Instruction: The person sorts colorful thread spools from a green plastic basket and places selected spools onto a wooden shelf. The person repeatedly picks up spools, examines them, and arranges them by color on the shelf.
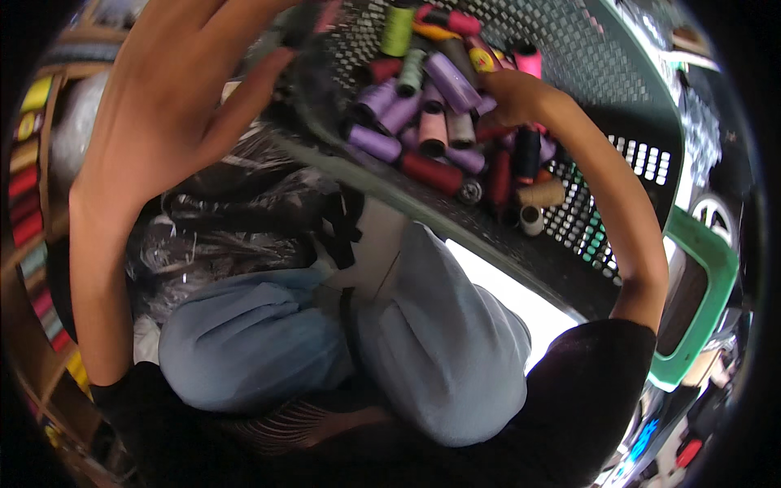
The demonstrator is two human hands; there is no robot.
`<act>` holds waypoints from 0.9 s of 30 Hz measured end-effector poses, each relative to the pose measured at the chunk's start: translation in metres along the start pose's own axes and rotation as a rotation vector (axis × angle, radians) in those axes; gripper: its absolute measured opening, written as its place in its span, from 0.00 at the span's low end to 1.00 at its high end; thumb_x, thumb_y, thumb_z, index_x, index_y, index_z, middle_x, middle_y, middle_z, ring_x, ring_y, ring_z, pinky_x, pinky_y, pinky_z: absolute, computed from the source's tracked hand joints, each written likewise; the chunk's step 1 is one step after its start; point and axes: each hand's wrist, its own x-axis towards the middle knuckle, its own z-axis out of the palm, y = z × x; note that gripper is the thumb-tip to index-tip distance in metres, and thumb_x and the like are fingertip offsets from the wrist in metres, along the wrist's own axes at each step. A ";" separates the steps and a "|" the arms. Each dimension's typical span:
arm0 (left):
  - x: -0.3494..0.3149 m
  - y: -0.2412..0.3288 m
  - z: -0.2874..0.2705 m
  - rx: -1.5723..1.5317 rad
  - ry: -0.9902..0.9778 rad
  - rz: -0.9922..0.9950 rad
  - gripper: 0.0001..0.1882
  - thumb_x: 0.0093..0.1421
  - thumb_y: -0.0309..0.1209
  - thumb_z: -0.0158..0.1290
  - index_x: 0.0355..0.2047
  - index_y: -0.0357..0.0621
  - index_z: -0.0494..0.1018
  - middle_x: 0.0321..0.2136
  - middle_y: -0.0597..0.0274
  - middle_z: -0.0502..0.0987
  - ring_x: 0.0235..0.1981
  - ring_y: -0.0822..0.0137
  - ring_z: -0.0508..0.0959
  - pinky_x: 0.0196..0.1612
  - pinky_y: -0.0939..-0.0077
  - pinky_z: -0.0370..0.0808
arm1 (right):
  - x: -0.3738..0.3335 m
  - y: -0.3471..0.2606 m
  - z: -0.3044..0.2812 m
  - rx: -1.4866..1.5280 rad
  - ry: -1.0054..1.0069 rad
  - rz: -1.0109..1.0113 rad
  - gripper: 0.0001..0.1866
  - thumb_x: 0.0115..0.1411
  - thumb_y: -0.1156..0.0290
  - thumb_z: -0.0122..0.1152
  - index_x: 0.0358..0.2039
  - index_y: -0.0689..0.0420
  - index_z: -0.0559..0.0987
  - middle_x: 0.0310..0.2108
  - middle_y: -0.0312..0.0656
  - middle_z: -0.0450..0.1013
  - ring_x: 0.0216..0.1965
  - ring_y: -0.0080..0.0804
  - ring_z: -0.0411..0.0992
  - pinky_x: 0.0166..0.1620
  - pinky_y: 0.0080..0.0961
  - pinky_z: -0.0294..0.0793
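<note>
A dark grey-green woven plastic basket (366,175) stands tilted across the upper right, holding several thread spools. Purple spools (452,83) lie in its middle, beside a dark red spool (431,172), a pink spool (433,130) and a lime green spool (397,32). My right hand (525,96) reaches in among the spools, its fingers bent down. A bit of purple shows by its thumb, but the fingertips are lost among the spools, so a grip cannot be told. My left hand (175,89) is by the basket's left end, thumb spread from the fingers; some fingers pass out of view.
Shelves with colourful thread spools (26,203) line the left edge. Dark, shiny plastic bags (236,220) lie on the floor below my left hand. My knees (443,342), in grey-blue trousers, are under the basket. A green plastic frame (720,252) stands at the right.
</note>
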 end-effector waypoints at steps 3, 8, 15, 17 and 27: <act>0.085 0.015 0.035 -0.095 -0.035 0.100 0.20 0.59 0.32 0.54 0.51 0.39 0.70 0.47 0.46 0.74 0.51 0.46 0.75 0.53 0.53 0.70 | 0.021 -0.019 0.033 -0.073 -0.081 0.035 0.50 0.45 0.52 0.81 0.58 0.69 0.62 0.50 0.63 0.76 0.51 0.58 0.78 0.53 0.43 0.79; 0.180 0.015 0.125 0.011 -0.382 0.002 0.17 0.61 0.31 0.53 0.48 0.38 0.71 0.42 0.43 0.79 0.45 0.42 0.80 0.49 0.50 0.75 | 0.044 -0.005 0.081 0.155 0.269 0.116 0.46 0.50 0.47 0.77 0.56 0.65 0.62 0.51 0.60 0.75 0.54 0.59 0.76 0.53 0.48 0.77; 0.183 0.034 0.206 -0.302 -0.940 -0.016 0.32 0.57 0.38 0.60 0.61 0.41 0.67 0.49 0.42 0.81 0.50 0.46 0.81 0.54 0.56 0.77 | 0.050 0.008 0.125 0.346 0.644 0.108 0.38 0.53 0.53 0.71 0.52 0.68 0.65 0.42 0.64 0.77 0.43 0.62 0.78 0.46 0.52 0.78; 0.182 0.040 0.211 -0.294 -1.057 -0.090 0.31 0.56 0.38 0.62 0.60 0.45 0.71 0.47 0.43 0.82 0.50 0.48 0.82 0.53 0.56 0.77 | 0.054 0.001 0.124 0.348 0.659 0.168 0.35 0.51 0.55 0.73 0.48 0.66 0.66 0.37 0.62 0.78 0.40 0.60 0.79 0.43 0.52 0.79; 0.211 0.033 0.190 -0.213 -1.061 0.017 0.34 0.53 0.39 0.68 0.59 0.41 0.73 0.51 0.46 0.81 0.54 0.50 0.80 0.57 0.60 0.74 | 0.054 -0.014 0.115 0.549 0.716 0.327 0.35 0.45 0.59 0.75 0.47 0.67 0.70 0.37 0.62 0.79 0.41 0.62 0.79 0.45 0.50 0.79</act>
